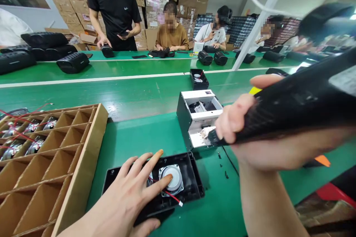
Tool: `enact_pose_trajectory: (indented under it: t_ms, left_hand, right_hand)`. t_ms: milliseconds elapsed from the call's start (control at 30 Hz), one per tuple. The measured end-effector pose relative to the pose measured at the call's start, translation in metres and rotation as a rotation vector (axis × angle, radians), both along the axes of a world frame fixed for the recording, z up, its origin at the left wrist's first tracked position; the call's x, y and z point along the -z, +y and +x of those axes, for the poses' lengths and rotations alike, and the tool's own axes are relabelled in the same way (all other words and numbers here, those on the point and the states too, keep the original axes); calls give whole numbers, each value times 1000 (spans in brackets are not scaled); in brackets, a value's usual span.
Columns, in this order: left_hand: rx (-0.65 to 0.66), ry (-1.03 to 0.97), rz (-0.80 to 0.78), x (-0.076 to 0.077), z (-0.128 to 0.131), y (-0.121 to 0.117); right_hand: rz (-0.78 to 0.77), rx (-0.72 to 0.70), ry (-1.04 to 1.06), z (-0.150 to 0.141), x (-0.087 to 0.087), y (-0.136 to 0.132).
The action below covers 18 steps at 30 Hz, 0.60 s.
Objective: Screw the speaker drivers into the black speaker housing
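Head view: left hand (132, 189) on an open speaker housing (192, 174), right hand (263, 155) gripping a black power screwdriver (300, 98).
The left fingers spread apart (one over the speaker driver (172, 180)) above the green worktop (133, 131); the right fingers clamp the screwdriver, tip by the screw feeder (194, 116).

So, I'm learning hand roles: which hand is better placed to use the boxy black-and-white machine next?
Probably the right hand: it grips a long black tool, its tip by the machine. The left hand is spread over a black plastic case.
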<state>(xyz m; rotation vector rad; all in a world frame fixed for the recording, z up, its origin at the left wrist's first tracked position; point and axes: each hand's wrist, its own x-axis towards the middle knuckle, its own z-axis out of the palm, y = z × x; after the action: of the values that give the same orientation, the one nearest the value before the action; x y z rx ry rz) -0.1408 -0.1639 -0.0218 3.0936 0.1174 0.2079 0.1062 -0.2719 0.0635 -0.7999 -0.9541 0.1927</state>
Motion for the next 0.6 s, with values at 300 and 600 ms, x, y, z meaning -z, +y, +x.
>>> enact_pose_trajectory:
  t_ms: [300, 600]
  left_hand:
    - [-18, -27, -20, -1, -14, 4]
    - [-90, 55, -114, 11, -13, -1]
  right_hand:
    - [-77, 182, -5, 32, 20, 5]
    - [-116, 73, 39, 27, 18, -16]
